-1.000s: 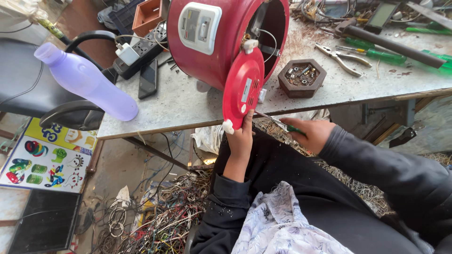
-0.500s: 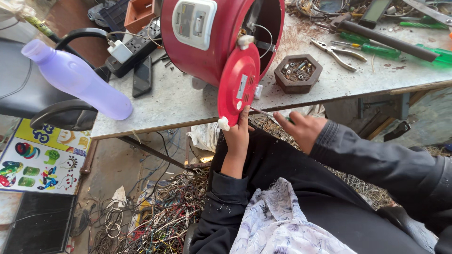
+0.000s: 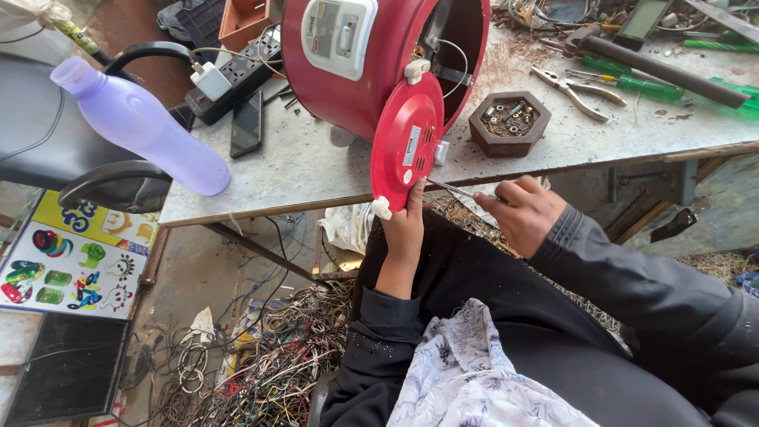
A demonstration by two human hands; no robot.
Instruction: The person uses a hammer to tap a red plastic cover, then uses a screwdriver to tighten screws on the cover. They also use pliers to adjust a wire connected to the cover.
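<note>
Since the earlier frames, the right hand [image 3: 523,213] has been rising from below the table edge toward the cooker, and it is now bringing a thin screwdriver [image 3: 452,189] up to the red base plate [image 3: 407,142]; the tip is sitting at or just beside the plate's lower right edge, though actual contact is too fine to confirm. That hand is closing around the tool's handle. The left hand [image 3: 405,224] is gripping the bottom rim of the base plate from beneath, steadying it. The plate is hanging edge-on from the open underside of the red rice cooker [image 3: 356,55], which is lying on its side on the grey worktable [image 3: 316,170], with wires showing inside. Judging by this approach, work on the plate's fastening is beginning rather than ending. A hexagonal wooden tray of screws [image 3: 509,122] is sitting just right of the cooker, pliers [image 3: 573,85] beyond it, and a lilac bottle [image 3: 142,126] is standing well apart at the left.
</note>
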